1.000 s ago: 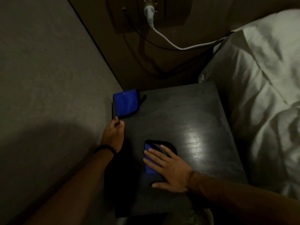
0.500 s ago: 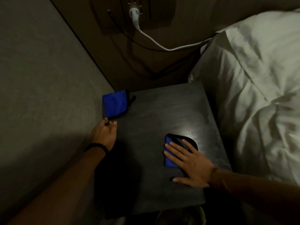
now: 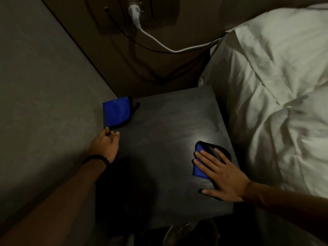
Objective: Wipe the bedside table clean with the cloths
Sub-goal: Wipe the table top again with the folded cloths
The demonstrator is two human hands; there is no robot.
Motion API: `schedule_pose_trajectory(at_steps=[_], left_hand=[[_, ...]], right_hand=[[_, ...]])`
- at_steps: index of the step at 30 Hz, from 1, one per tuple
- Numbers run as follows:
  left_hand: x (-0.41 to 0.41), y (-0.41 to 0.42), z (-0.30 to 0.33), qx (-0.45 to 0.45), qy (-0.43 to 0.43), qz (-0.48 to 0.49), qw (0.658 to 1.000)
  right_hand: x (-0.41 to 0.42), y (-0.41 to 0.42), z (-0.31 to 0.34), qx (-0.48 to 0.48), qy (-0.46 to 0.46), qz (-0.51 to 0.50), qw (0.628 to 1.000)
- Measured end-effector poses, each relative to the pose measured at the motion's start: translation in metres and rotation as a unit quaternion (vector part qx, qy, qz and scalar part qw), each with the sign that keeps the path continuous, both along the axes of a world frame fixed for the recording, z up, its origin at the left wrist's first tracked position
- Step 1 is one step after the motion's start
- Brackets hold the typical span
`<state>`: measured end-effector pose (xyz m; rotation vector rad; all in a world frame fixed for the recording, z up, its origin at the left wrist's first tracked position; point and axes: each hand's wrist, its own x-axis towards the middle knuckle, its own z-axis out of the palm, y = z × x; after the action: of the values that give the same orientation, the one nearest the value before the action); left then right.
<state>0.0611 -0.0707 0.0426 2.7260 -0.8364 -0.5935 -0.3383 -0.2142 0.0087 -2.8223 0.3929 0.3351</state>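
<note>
- Right hand (image 3: 224, 173): fingers straight and spread, pressing a blue cloth (image 3: 199, 167) flat on the bedside table (image 3: 168, 139), near its bed-side edge.
- Left hand (image 3: 105, 145): pinches the corner of a second blue cloth (image 3: 115, 113) at the table's far left corner.

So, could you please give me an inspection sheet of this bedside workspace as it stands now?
Surface: dark table, with a light glare near its right side.
Job's things: far cloth, blue, at the far left corner; near cloth, blue, near the right edge.
Clutter: nothing seen.
Hands: left hand pinches the far cloth's near corner; right hand presses flat on the near cloth.
Cables: white plug in a wall socket, its white cable running to the bed; a black cable beside it.
Surroundings: grey wall to the left, white bedding to the right.
</note>
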Motion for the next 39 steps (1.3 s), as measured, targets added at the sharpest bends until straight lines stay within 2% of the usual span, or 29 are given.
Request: schedule_pose_trajectory(at_steps=[9, 17, 26, 31, 39], left_hand=[[0.002, -0.001, -0.010, 0.000, 0.016, 0.018, 1.000], [0.003, 0.000, -0.011, -0.014, 0.057, 0.044, 0.997], [-0.001, 0.000, -0.008, 0.015, 0.056, 0.006, 0.998], [-0.003, -0.003, -0.003, 0.029, 0.056, -0.003, 0.998], [-0.004, -0.004, -0.002, 0.034, 0.063, 0.009, 0.997]], right_hand=[[-0.047, 0.013, 0.007, -0.005, 0.015, -0.036, 0.999], [-0.073, 0.057, 0.010, 0.029, 0.028, 0.003, 0.999], [-0.054, 0.078, 0.014, 0.044, 0.041, 0.079, 0.995], [-0.034, 0.091, 0.019, 0.009, 0.022, 0.116, 0.993], [0.025, 0.125, 0.025, -0.062, 0.064, 0.153, 0.984]])
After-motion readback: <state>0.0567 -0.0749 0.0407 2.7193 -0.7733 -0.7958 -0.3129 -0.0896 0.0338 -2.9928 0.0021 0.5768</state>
